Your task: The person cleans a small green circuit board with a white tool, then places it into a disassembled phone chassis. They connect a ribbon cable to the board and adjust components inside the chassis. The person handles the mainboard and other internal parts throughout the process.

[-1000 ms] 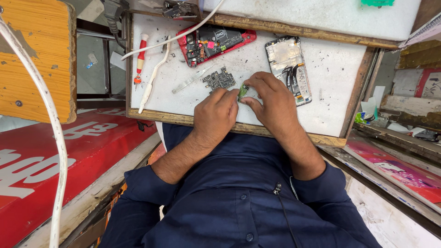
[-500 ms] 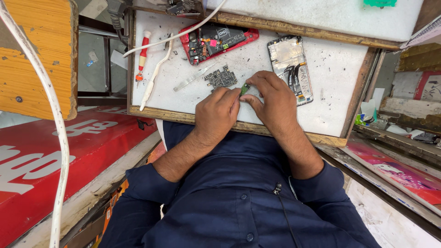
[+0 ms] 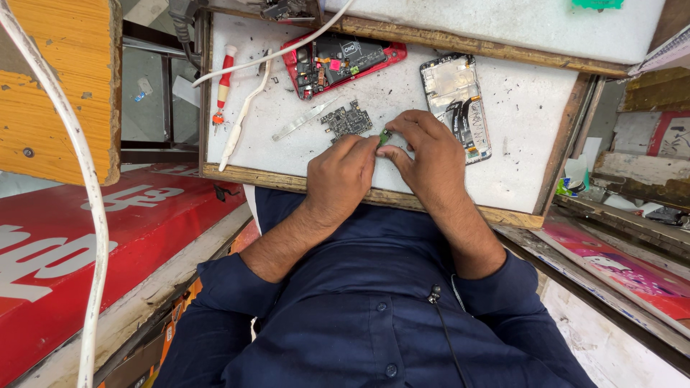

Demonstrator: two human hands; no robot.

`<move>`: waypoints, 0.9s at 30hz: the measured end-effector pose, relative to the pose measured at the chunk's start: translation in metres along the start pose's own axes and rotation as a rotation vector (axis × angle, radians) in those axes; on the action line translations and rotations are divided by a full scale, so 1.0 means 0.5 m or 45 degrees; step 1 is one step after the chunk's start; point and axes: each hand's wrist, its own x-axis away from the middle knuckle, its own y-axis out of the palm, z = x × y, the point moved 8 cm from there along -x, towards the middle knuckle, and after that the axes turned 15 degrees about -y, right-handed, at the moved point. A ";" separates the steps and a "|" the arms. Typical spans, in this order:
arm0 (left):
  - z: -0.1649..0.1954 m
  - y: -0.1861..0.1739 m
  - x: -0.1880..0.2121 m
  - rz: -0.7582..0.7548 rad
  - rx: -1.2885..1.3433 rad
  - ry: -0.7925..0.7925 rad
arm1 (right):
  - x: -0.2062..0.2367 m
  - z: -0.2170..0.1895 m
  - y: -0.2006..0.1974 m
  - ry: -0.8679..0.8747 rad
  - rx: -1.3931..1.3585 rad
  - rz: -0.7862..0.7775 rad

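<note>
Near the middle of the frame, both hands meet over a white work board (image 3: 517, 122) framed in worn wood. The left hand (image 3: 343, 172) lies knuckles up, its fingers curled in narrow and its fingertips pinching one side of a small green part (image 3: 386, 134). The right hand (image 3: 425, 154) comes in from the other side, fingers likewise drawn close, thumb and forefinger pressed on the same green part, so that the piece sits between the two sets of fingertips, just above the centre of the picture and over the board; whether it touches the board cannot be told. Just beside the left fingertips, toward the upper left, lies a small dark circuit board (image 3: 346, 121), apart from the hands. Above it, in the upper middle of the frame, rests an opened phone with a red frame (image 3: 342, 62), its insides showing. To the right of the hands lies a second phone body with a silver frame (image 3: 457, 105), partly behind the right hand's knuckles. At the upper left of the board lie a red-handled screwdriver (image 3: 223, 85) and a white cable (image 3: 248, 108). The lower half of the frame is filled by the person's dark blue shirt (image 3: 374, 302), sleeves rolled to the elbows.
</note>
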 end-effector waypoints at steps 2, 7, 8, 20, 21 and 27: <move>-0.001 0.000 -0.001 -0.017 -0.018 -0.012 | -0.001 0.001 0.001 0.008 -0.003 -0.002; -0.008 -0.002 0.000 -0.095 -0.021 -0.051 | -0.003 -0.005 -0.003 -0.018 -0.009 0.030; -0.011 -0.004 0.000 -0.093 -0.017 -0.069 | -0.003 -0.005 -0.002 -0.015 -0.007 0.025; -0.011 -0.002 -0.007 -0.098 0.011 -0.064 | -0.002 -0.004 -0.001 0.010 -0.009 0.014; -0.014 -0.001 -0.006 -0.115 0.007 -0.072 | -0.002 -0.003 0.000 0.007 -0.002 0.013; -0.011 -0.007 -0.007 -0.047 0.054 -0.039 | 0.000 -0.003 0.001 0.003 0.000 0.018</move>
